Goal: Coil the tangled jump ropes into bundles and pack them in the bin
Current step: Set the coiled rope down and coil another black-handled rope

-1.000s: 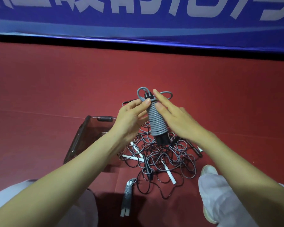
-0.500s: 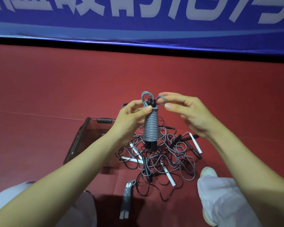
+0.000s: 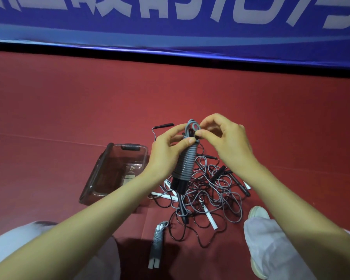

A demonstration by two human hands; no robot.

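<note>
Our left hand (image 3: 166,154) has its grip curled round the grey coiled bundle (image 3: 185,162) at mid-frame; our right hand (image 3: 228,144) pinches the rope loop (image 3: 191,122) at its top. Beneath lie the tangled ropes (image 3: 216,196) on the red floor (image 3: 69,108), the clear bin (image 3: 95,173) just left of them.

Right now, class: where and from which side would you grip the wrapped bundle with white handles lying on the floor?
Come from above and pinch the white-handled bundle across its grey wound middle: it lies flat and slim on the red floor, and tangled ropes crowd its far end.
</note>
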